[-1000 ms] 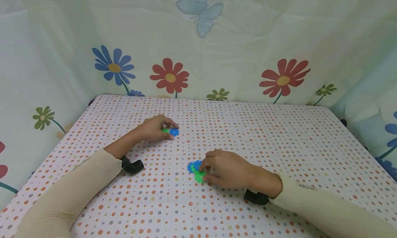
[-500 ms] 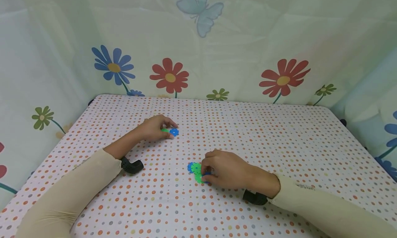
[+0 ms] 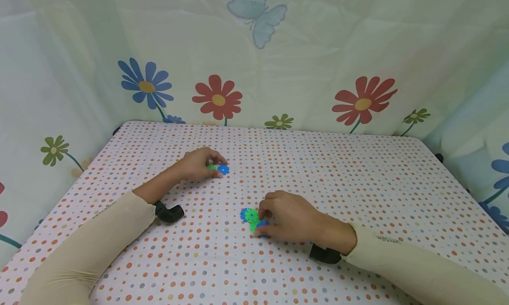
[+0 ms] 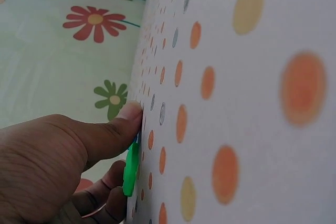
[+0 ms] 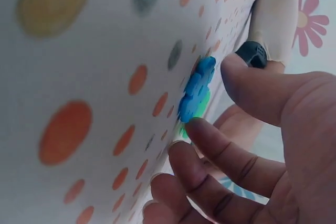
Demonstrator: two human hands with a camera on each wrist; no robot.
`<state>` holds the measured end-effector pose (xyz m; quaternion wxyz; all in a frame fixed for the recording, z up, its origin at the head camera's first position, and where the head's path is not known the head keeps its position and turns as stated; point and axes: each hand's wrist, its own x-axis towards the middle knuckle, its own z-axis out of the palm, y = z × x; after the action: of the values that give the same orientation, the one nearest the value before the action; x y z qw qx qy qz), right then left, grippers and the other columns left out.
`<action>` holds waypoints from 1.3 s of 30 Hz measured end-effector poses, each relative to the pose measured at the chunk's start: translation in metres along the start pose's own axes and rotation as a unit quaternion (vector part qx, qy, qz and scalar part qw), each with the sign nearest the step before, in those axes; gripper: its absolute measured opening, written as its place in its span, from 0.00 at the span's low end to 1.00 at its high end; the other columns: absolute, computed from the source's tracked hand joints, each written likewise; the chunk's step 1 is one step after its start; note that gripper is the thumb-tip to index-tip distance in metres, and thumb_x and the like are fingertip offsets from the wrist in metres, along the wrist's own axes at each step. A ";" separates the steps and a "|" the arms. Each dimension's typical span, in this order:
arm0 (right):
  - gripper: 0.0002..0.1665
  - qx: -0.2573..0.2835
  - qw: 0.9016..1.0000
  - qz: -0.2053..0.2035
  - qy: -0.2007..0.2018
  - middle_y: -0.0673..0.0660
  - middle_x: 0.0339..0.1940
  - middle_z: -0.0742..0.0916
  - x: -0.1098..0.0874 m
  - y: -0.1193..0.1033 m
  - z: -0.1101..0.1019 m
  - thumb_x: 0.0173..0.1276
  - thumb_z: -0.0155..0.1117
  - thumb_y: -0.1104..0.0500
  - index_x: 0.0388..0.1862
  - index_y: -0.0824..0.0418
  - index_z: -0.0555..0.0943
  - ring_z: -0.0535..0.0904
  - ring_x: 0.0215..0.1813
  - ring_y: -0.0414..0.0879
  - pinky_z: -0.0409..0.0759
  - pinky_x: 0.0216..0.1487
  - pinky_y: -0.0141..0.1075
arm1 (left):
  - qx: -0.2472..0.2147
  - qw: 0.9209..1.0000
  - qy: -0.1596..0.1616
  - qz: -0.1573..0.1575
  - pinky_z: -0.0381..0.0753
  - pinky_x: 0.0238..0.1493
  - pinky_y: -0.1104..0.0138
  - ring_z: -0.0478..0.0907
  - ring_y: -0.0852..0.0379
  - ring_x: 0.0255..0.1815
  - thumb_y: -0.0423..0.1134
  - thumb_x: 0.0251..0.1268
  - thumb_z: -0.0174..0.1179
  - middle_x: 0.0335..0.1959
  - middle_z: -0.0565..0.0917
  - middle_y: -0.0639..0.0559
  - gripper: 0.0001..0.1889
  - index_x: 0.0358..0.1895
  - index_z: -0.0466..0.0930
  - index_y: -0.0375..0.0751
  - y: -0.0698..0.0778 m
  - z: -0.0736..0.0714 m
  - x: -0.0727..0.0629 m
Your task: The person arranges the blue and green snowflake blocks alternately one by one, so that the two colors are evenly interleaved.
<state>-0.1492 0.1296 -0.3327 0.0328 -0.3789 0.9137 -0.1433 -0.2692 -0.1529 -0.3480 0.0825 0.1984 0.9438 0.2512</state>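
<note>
In the head view, my left hand (image 3: 199, 164) rests on the table around a green notched plastic disc (image 3: 211, 167) and a blue one (image 3: 223, 169). Its thumb and fingers stand loosely on either side of them. The left wrist view shows that green disc (image 4: 131, 170) edge-on, beside the thumb. My right hand (image 3: 292, 216) hovers low over a second group. There a green disc (image 3: 251, 215) overlaps a blue disc (image 3: 244, 215); below it another blue disc (image 3: 262, 225) lies on a green disc (image 3: 253, 228). In the right wrist view, the index fingertip is close to the blue discs (image 5: 197, 90), the thumb apart.
A white cloth with coloured dots covers the table (image 3: 338, 172). Behind it hangs a curtain (image 3: 310, 53) printed with flowers and a butterfly. Black bands (image 3: 169, 212) sit at both wrists.
My right hand has moved a blue disc from the top of the group down onto the lower green disc, and its fingers have loosened. The left hand has stayed still.
</note>
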 end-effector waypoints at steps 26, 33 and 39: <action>0.14 -0.062 0.994 0.071 -0.045 0.48 0.37 0.83 -0.004 -0.004 -0.018 0.62 0.72 0.55 0.47 0.53 0.84 0.77 0.34 0.38 0.73 0.29 0.31 | 0.004 1.000 -0.001 -0.005 0.70 0.46 0.55 0.77 0.53 0.43 0.48 0.60 0.70 0.51 0.84 0.50 0.16 0.52 0.85 0.57 0.002 -0.001 0.000; 0.14 -0.057 0.993 0.084 -0.063 0.47 0.35 0.82 0.001 0.000 -0.019 0.59 0.75 0.53 0.44 0.51 0.85 0.75 0.33 0.37 0.73 0.29 0.32 | 0.001 1.000 0.000 -0.002 0.71 0.45 0.56 0.77 0.53 0.42 0.48 0.60 0.70 0.51 0.84 0.49 0.16 0.52 0.85 0.56 0.002 -0.001 0.001; 0.18 -0.084 0.988 0.117 -0.057 0.48 0.35 0.82 0.006 0.009 -0.021 0.58 0.76 0.51 0.47 0.52 0.85 0.75 0.31 0.37 0.72 0.27 0.32 | 0.000 1.000 -0.001 -0.003 0.69 0.44 0.57 0.76 0.53 0.40 0.47 0.60 0.70 0.51 0.84 0.49 0.16 0.52 0.85 0.56 0.002 0.000 0.001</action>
<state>-0.1633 0.1370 -0.3147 0.0696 -0.2787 0.9570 -0.0397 -0.2695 -0.1509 -0.3468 0.0837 0.1958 0.9444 0.2506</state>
